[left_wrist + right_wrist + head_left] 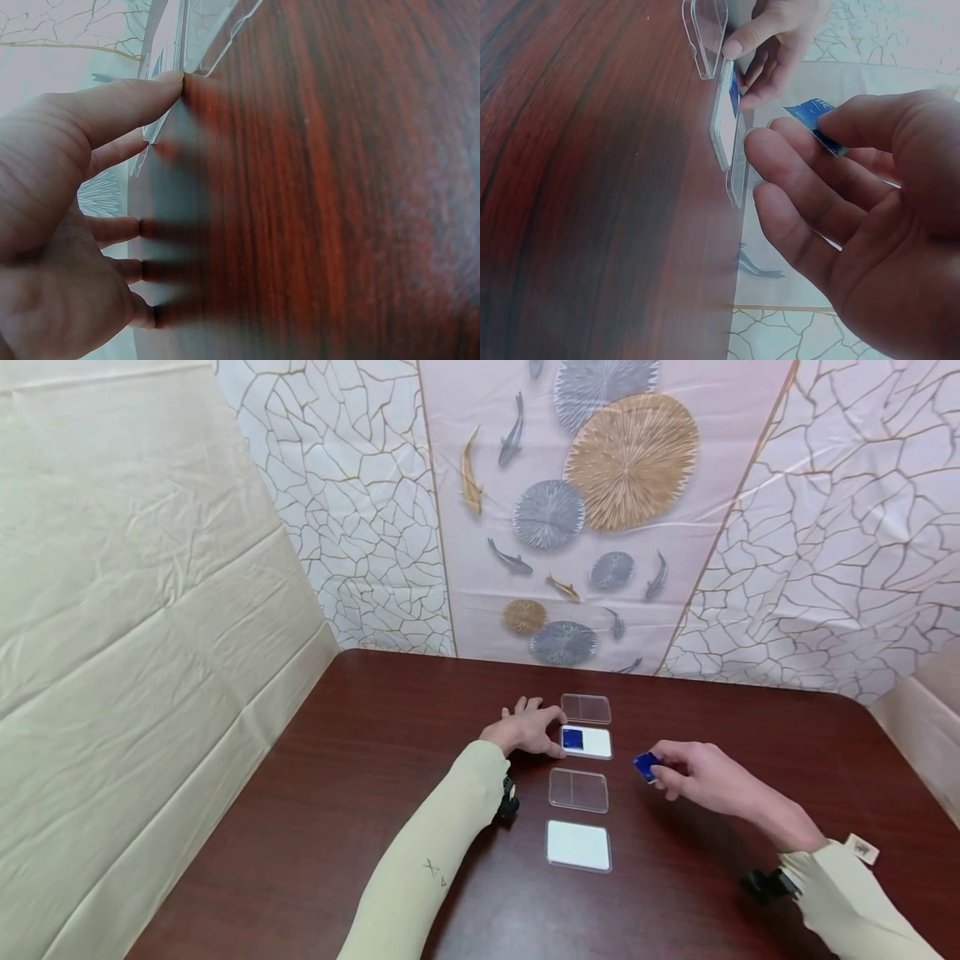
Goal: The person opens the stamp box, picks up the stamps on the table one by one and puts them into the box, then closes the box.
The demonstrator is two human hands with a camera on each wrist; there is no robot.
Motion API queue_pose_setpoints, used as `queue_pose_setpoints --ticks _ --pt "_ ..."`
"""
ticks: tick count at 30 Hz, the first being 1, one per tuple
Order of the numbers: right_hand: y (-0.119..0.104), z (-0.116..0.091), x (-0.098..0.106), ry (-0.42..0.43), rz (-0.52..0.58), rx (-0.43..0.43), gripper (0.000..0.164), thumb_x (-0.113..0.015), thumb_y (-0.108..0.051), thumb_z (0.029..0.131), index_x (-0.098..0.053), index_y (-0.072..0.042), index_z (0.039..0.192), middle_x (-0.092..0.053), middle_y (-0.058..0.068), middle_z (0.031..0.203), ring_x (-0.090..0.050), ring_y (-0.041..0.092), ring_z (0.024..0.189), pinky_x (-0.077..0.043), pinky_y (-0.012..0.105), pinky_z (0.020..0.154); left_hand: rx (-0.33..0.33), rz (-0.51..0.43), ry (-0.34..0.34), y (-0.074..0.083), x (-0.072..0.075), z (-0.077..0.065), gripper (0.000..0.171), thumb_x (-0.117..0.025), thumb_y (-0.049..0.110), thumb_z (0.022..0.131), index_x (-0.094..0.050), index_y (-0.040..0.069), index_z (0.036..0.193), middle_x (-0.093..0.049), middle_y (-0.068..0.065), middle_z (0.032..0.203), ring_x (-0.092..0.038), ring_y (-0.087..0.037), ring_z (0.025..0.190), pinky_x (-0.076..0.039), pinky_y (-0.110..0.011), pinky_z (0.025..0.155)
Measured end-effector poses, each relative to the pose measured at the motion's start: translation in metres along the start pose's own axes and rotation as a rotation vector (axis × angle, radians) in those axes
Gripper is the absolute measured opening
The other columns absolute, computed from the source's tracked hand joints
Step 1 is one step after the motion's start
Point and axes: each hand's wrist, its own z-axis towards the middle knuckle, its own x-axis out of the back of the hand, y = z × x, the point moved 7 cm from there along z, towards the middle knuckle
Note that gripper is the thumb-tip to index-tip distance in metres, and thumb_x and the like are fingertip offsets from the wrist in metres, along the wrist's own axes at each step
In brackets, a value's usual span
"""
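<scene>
My left hand [528,727] holds the left end of a shallow clear plastic case [597,743], thumb and index finger at its two corners. The other left fingertips rest on the table, as the left wrist view shows. Inside the case is a white insert, with a small dark-blue square [572,739] covering its left part. To the right, my right hand [701,775] pinches a second small blue square [814,120] between thumb and fingers, raised off the tabletop. The right wrist view shows this piece as thin and slightly bent, with pale marks.
Clear plastic lids [587,708] lie flat, one beyond the held case and another lid [578,790] nearer. Closest to me lies a second case with a plain white insert [578,845]. The dark wooden table [337,760] meets patterned cloth [375,510] at its far edge.
</scene>
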Motion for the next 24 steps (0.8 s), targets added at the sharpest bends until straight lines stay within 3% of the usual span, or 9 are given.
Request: queue_pose_setpoints --ticks 12,24 --pt "0.004 0.013 -0.005 0.013 0.052 0.014 0.012 -0.061 -0.014 0.097 -0.061 -0.011 0.108 -0.069 0.004 0.084 -0.065 0.01 0.066 -0.054 0.023 0.063 0.004 0.021 0.006 -0.001 -0.001 0.0 0.055 -0.072 0.045 0.086 -0.049 0.034 0.134 -0.014 -0.009 0.164 0.0 -0.035 0.153 -0.006 -0.065 0.119" --pt "0.013 0.03 -0.012 -0.004 0.133 -0.06 0.016 -0.059 -0.012 0.097 -0.059 -0.006 0.112 -0.07 0.008 0.086 -0.066 0.016 0.067 -0.057 0.025 0.065 0.001 0.015 0.006 0.0 -0.001 0.0 0.054 -0.073 0.044 0.086 -0.049 0.033 0.134 -0.015 -0.009 0.163 0.0 -0.036 0.153 -0.005 -0.065 0.119"
